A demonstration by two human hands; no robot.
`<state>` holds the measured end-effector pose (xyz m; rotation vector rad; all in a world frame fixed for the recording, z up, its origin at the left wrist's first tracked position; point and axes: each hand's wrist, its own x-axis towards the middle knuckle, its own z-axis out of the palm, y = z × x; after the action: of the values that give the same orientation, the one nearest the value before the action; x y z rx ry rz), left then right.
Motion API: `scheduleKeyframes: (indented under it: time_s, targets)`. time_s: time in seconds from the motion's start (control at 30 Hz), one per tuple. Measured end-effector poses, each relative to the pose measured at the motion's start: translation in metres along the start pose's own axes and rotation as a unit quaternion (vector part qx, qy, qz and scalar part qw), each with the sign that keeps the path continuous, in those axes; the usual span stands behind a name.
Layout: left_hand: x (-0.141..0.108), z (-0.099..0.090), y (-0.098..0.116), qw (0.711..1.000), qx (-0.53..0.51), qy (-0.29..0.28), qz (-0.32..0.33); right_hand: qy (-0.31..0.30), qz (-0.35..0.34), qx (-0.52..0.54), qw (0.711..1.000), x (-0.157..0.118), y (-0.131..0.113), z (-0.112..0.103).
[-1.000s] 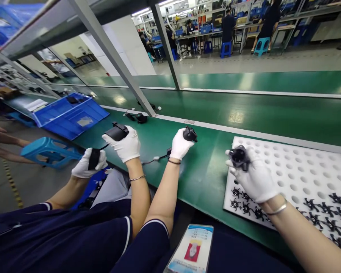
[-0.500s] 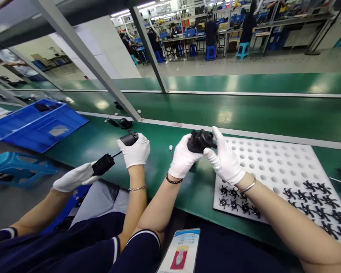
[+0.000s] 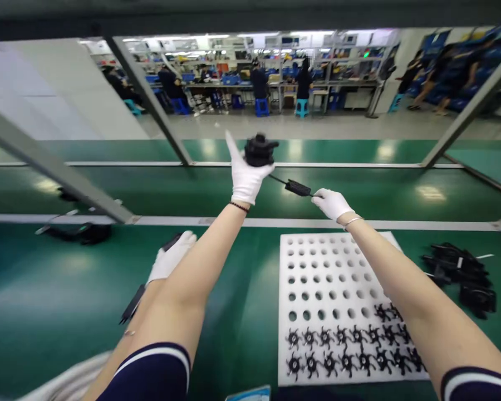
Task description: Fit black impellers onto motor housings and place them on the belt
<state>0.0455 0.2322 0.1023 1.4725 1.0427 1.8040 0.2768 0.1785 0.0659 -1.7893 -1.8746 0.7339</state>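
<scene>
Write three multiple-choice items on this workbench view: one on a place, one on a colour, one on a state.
1. Where do the small black fan wheels sit in the white foam tray?
A. Near rows
B. Far rows
C. Every row

2. What colour is the belt under the raised hands?
A. Blue
B. Green
C. Grey

3. What is the left hand doing?
A. Lying flat on the tray
B. Hanging empty
C. Gripping a round black part

Answers
1. A: the wheels fill only the holes nearest the person; the far holes are bare.
2. B: the surface shows shiny green.
3. C: the gloved fingers close round the part, while the right hand holds its black plug.
</scene>
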Motion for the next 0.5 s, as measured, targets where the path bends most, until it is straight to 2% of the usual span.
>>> scheduleKeyframes:
  time_s: [0.03, 0.1, 0.17, 0.23, 0.3, 0.37, 0.43, 0.5]
  targets:
    - [0.000, 0.005, -0.024, 0.999, 0.048, -0.001, -0.021, 0.016, 0.007, -0.056, 0.998, 0.011, 0.007, -0.012]
    - [-0.009, 0.015, -0.069, 0.984, 0.155, -0.022, -0.088, 0.027, 0.019, -0.148, 0.988, 0.025, 0.014, -0.021]
    - [-0.021, 0.022, -0.106, 0.971, 0.196, -0.040, -0.131, 0.024, 0.022, -0.210, 0.977, 0.028, 0.016, -0.015]
    - [-0.030, 0.023, -0.131, 0.960, 0.219, -0.042, -0.167, 0.011, 0.017, -0.247, 0.969, 0.023, 0.020, -0.004]
    - [-0.031, 0.016, -0.148, 0.948, 0.245, -0.029, -0.200, -0.008, 0.016, -0.268, 0.963, 0.008, 0.031, -0.003]
    - [-0.022, 0.004, -0.159, 0.941, 0.261, -0.019, -0.213, -0.027, 0.041, -0.279, 0.959, -0.018, 0.051, -0.021]
    - [-0.009, -0.009, -0.164, 0.943, 0.266, -0.019, -0.202, -0.037, 0.106, -0.290, 0.950, -0.053, 0.080, -0.057]
    - [-0.001, -0.014, -0.162, 0.945, 0.272, -0.024, -0.182, -0.035, 0.214, -0.304, 0.928, -0.089, 0.114, -0.098]
